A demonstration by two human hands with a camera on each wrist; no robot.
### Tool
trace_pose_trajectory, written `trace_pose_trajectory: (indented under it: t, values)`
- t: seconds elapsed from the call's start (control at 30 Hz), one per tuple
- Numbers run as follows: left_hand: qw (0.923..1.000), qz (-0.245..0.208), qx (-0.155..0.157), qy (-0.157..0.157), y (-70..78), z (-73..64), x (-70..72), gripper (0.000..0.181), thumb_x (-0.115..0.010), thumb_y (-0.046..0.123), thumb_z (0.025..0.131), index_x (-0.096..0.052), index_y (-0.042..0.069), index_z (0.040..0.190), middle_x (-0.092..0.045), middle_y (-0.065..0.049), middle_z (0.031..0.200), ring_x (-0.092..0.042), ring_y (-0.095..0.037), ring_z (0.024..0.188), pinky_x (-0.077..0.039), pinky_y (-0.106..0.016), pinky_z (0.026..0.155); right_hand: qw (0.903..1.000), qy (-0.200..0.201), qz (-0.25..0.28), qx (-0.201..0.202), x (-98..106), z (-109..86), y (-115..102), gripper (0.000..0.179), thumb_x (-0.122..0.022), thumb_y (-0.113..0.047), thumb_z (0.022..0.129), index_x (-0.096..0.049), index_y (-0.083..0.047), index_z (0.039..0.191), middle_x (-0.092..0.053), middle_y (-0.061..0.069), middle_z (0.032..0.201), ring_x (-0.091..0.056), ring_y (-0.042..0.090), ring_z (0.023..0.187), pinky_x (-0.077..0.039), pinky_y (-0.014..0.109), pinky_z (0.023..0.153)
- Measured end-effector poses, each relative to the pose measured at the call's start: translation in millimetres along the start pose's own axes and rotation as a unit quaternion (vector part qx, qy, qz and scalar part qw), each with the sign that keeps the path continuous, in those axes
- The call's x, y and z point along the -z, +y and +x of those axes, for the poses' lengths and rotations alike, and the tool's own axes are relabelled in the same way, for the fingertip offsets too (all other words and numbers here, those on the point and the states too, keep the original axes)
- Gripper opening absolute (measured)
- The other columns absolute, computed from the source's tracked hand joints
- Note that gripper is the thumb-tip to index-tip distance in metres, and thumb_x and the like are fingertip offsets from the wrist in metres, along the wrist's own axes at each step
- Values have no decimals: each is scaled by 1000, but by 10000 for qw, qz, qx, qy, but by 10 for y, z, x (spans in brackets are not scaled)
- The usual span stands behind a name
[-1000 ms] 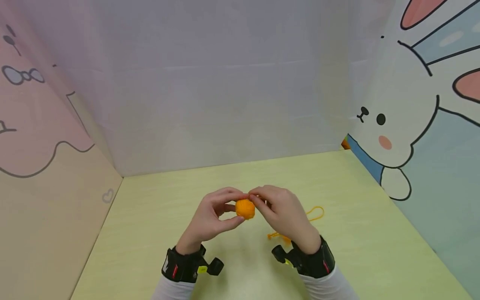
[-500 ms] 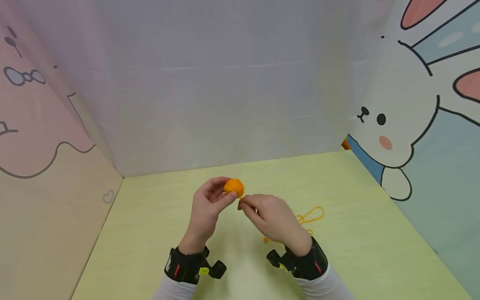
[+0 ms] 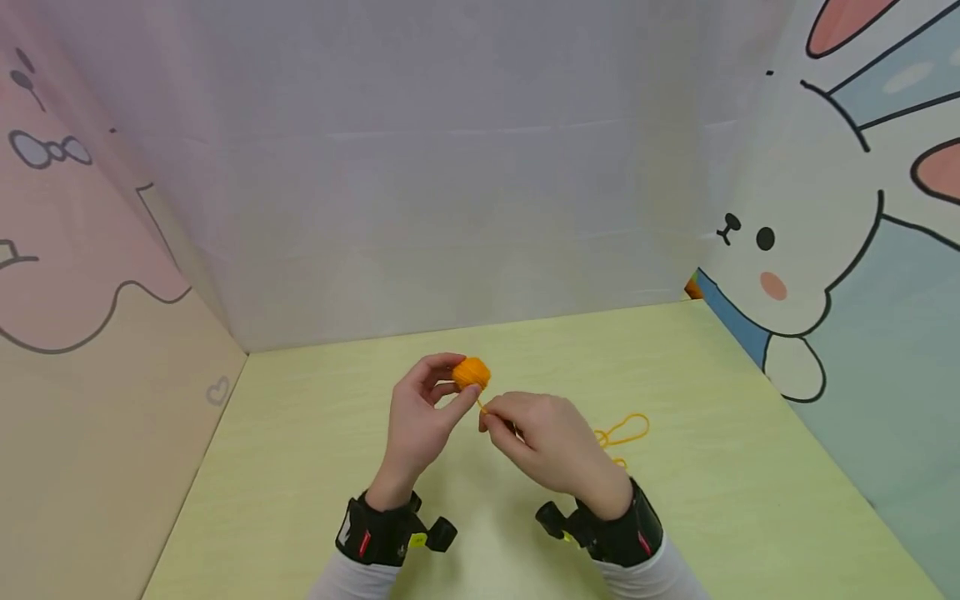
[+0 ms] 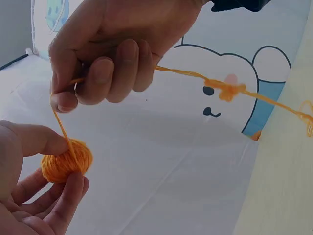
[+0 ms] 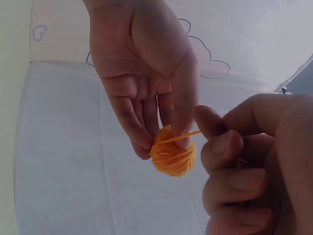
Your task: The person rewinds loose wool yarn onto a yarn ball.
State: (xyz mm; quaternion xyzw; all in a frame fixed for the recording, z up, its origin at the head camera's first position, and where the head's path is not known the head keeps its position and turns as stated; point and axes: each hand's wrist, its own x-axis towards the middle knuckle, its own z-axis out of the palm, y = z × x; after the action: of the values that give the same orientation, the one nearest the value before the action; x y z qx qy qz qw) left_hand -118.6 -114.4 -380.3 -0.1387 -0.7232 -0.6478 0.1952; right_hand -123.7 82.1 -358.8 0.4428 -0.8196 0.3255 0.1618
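A small ball of orange yarn (image 3: 471, 373) is held between the thumb and fingers of my left hand (image 3: 420, 421), raised over the table. Just to its right, my right hand (image 3: 551, 442) pinches the strand that comes off the ball. In the left wrist view the strand (image 4: 61, 126) runs taut from the yarn ball (image 4: 58, 165) up to the right hand (image 4: 110, 54), whose other fingers curl in. A tail of yarn (image 4: 181, 72) leaves that hand's far side and carries a small tangle. The right wrist view shows the left thumb pressing on the ball (image 5: 173, 159).
Loose loops of orange yarn (image 3: 630, 427) lie on the pale yellow table (image 3: 712, 500) right of the right hand. A whitish curtain (image 3: 450, 208) stands behind the table, and printed panels with cartoon figures flank it. Each wrist wears a black camera band (image 3: 378, 529).
From near the ball's top, the right hand has come down to its lower right, drawing out a short strand. The left hand has turned and lifted the ball slightly up and left.
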Motion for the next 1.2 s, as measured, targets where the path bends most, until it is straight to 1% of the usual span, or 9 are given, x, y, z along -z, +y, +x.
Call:
trace_pose_trajectory:
  t: [0.13,0.27,0.5,0.67,0.83,0.93,1.03,1.13,1.2]
  values:
    - [9973,42,-357,-647,7,-12,-6,39,-75,-7,81,-62,1,117,-64,-13,113,-63,-24,95,-58,-35,84,9972,738,58,77,72,-23,62,8,-61,-14,94,-69,-16,93,-63,-9,80,-45,3,58,-44,22,49]
    - [9872,75,-824,-1364,38,-22,-1,43,-76,-13,76,-63,1,115,-64,-14,109,-62,-25,96,-60,-36,79,9939,1093,46,126,141,-23,116,6,-64,-15,94,-69,-12,95,-57,-6,76,-41,6,57,-41,23,46]
    - [9684,-303,-1183,-2175,84,-32,39,41,-78,-11,75,-64,1,112,-65,-14,108,-63,-25,94,-61,-39,76,9933,1148,110,75,165,-13,147,6,-67,-14,93,-71,-14,98,-61,-7,79,-42,5,58,-42,24,46]
    - [9610,-557,-1266,-2392,95,-27,62,41,-76,-11,77,-63,0,114,-64,-16,110,-63,-26,95,-61,-40,76,9957,910,66,-132,147,-6,151,7,-68,-17,93,-73,-16,98,-64,-9,82,-43,4,60,-43,24,48]
    - [9660,-991,-1107,-2115,98,-18,80,40,-74,-10,81,-58,-6,118,-61,-19,112,-62,-30,97,-60,-36,79,9983,309,-73,-487,119,8,135,8,-65,-19,96,-72,-18,99,-65,-9,84,-48,5,64,-49,26,55]
    - [9759,-1252,-717,-1639,103,-18,85,40,-72,-4,86,-55,-11,122,-60,-20,116,-61,-34,100,-59,-34,83,9975,-205,-233,-630,88,16,123,9,-62,-23,98,-70,-20,95,-59,-11,75,-46,7,62,-46,26,55]
    - [9859,-1308,-241,-1015,101,-12,83,42,-72,2,88,-56,-10,124,-60,-20,119,-62,-37,101,-58,-33,85,9957,-637,-246,-632,59,17,105,11,-60,-27,99,-69,-23,94,-55,-14,72,-45,7,60,-44,25,54]
    - [9926,-1127,93,-454,89,0,73,39,-72,4,89,-60,-4,125,-62,-18,119,-63,-35,99,-57,-31,86,9946,-913,-180,-468,42,5,82,12,-59,-29,100,-70,-24,97,-58,-18,75,-47,4,61,-47,24,56]
    - [9956,-893,168,-231,83,10,60,38,-71,1,88,-62,-1,125,-62,-17,120,-64,-32,99,-57,-30,87,9945,-992,-147,-317,39,-6,66,13,-58,-27,100,-70,-23,96,-56,-18,74,-47,3,61,-47,23,57]
